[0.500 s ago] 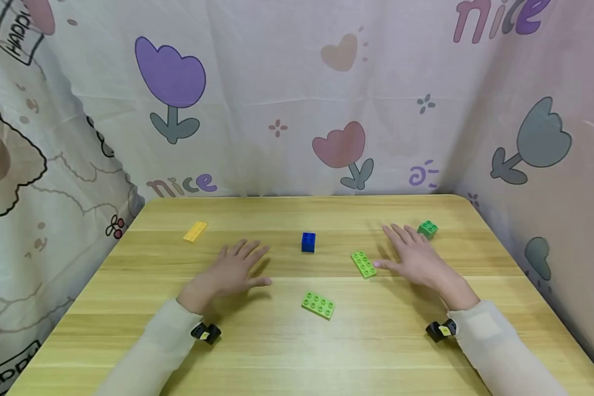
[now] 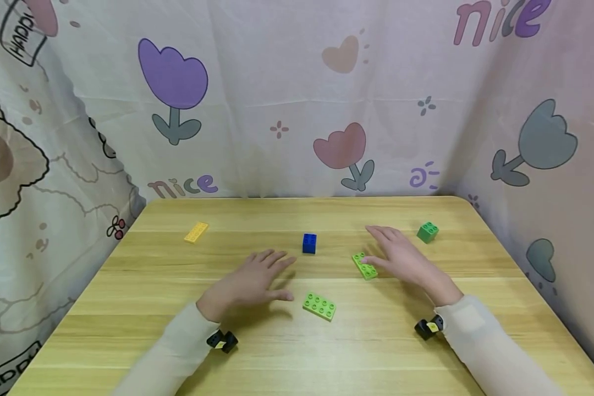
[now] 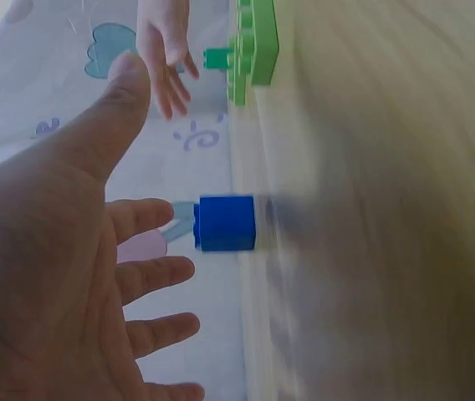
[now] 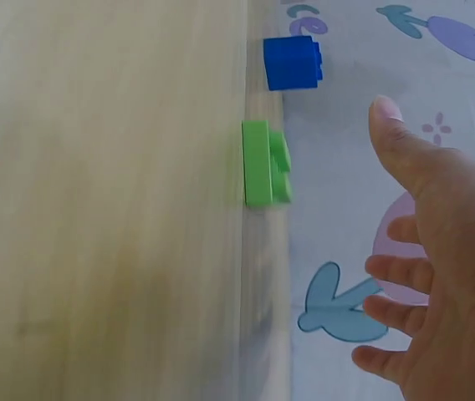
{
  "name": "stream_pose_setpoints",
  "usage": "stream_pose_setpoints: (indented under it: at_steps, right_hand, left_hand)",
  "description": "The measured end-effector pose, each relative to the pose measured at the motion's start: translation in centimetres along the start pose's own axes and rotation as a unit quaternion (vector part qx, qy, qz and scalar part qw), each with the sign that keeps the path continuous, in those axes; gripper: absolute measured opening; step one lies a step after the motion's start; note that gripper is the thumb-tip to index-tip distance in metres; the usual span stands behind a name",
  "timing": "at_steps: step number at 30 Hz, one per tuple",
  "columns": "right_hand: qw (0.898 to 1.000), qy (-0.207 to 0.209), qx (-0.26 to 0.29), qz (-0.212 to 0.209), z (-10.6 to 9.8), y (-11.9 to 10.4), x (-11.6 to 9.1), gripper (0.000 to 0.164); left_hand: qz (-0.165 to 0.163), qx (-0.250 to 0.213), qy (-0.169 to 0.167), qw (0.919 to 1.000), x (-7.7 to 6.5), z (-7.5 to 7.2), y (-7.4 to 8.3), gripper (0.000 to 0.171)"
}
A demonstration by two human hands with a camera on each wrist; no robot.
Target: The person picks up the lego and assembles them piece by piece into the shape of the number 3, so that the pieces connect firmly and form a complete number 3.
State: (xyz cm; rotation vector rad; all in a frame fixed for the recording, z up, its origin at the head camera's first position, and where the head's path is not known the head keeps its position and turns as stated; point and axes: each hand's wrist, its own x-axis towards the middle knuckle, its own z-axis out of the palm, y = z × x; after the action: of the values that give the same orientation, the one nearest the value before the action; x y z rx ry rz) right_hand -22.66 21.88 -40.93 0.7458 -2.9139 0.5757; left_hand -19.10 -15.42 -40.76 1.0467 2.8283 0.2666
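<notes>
My left hand (image 2: 249, 283) hovers over the table with its fingers spread, holding nothing. Just right of its thumb lies a lime-green building brick (image 2: 319, 306), and a blue brick (image 2: 309, 243) stands beyond the fingertips. In the left wrist view the blue brick (image 3: 227, 223) shows past the fingers. My right hand (image 2: 406, 261), also with nothing in it, is above the table. Its thumb overlaps a second lime-green brick (image 2: 368, 271) in the head view; the right wrist view shows that brick (image 4: 257, 164) apart from the thumb.
A dark green brick (image 2: 428, 232) stands at the back right of the wooden table (image 2: 257, 357). At the back left lies a flat yellow-orange brick (image 2: 196, 232). A patterned curtain (image 2: 257, 154) hangs behind the table and along both sides.
My left hand has moved right, toward the nearer lime-green brick. My right hand has shifted left, away from the dark green brick and over the farther lime-green one. The bricks stay put.
</notes>
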Motion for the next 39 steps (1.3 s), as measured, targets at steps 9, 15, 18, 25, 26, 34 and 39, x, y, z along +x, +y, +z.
stream_pose_setpoints:
  at_steps: [9, 15, 18, 25, 26, 34, 39]
  right_hand:
    - [0.999, 0.002, 0.042, -0.019, 1.0, -1.9, 1.9, 0.081]
    - [0.998, -0.001, 0.056, -0.035, 1.9, -2.9, 3.4, 0.077]
    - [0.997, 0.004, 0.069, -0.038, 2.4, -3.4, 4.1, 0.074]
    - [0.994, 0.014, 0.095, -0.043, 3.7, -4.3, 5.6, 0.069]
    - [0.994, 0.015, 0.097, -0.044, 3.9, -4.4, 5.8, 0.069]
    - [0.992, 0.017, 0.118, -0.035, 5.0, -5.2, 7.1, 0.066]
    - [0.991, 0.017, 0.132, -0.029, 5.6, -5.6, 7.7, 0.065]
  left_hand:
    - [0.040, -0.017, -0.026, 0.9987, 0.8, 0.7, 2.0, 0.091]
    - [0.061, -0.014, -0.036, 0.9974, 1.4, 1.1, 2.8, 0.088]
    - [0.073, -0.007, -0.038, 0.9966, 1.6, 1.3, 3.2, 0.086]
    - [0.109, -0.005, -0.021, 0.9938, 2.0, 2.2, 3.7, 0.077]
    - [0.114, -0.004, -0.019, 0.9933, 2.0, 2.2, 3.8, 0.076]
    - [0.128, 0.009, 0.002, 0.9918, 2.1, 2.7, 3.8, 0.063]
    - [0.125, 0.017, 0.009, 0.9919, 2.1, 2.8, 3.8, 0.056]
